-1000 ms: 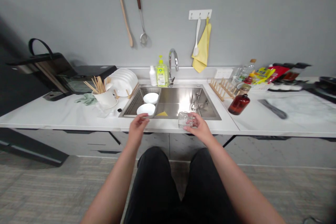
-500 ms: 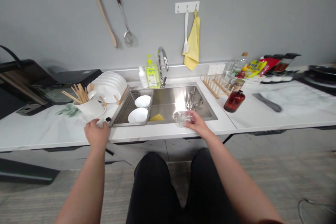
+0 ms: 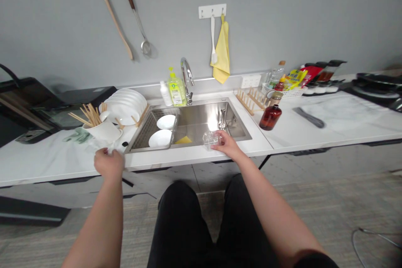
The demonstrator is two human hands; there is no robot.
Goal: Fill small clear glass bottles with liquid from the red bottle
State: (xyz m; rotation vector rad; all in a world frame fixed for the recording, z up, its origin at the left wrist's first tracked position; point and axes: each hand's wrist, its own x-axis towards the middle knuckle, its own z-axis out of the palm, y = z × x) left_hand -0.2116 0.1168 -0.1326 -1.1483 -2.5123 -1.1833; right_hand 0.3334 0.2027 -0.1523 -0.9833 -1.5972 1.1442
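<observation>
My right hand (image 3: 226, 146) grips a small clear container (image 3: 210, 140) by its right side, over the front rim of the sink (image 3: 204, 113). My left hand (image 3: 109, 162) is closed at the counter's front edge, left of the sink. Something see-through and whitish lies by its fingertips, and I cannot make out what it is or what the fingers hold. Just behind that hand stands a white pot (image 3: 103, 130) with wooden chopsticks (image 3: 91, 115) and a white spoon. A small round black thing (image 3: 125, 144) sits to the right of the fingers.
White plates (image 3: 125, 106) stand in a rack behind the pot. Two white bowls (image 3: 161, 138) sit in the sink's wire basket, beside a yellow sponge (image 3: 183, 140). The faucet (image 3: 186, 77) rises behind the sink; a brown bottle (image 3: 270, 117) stands to its right.
The view has swung slightly right. My left hand's fingers have drawn together into a closed grip, while my right hand still holds the clear container over the sink's front rim.
</observation>
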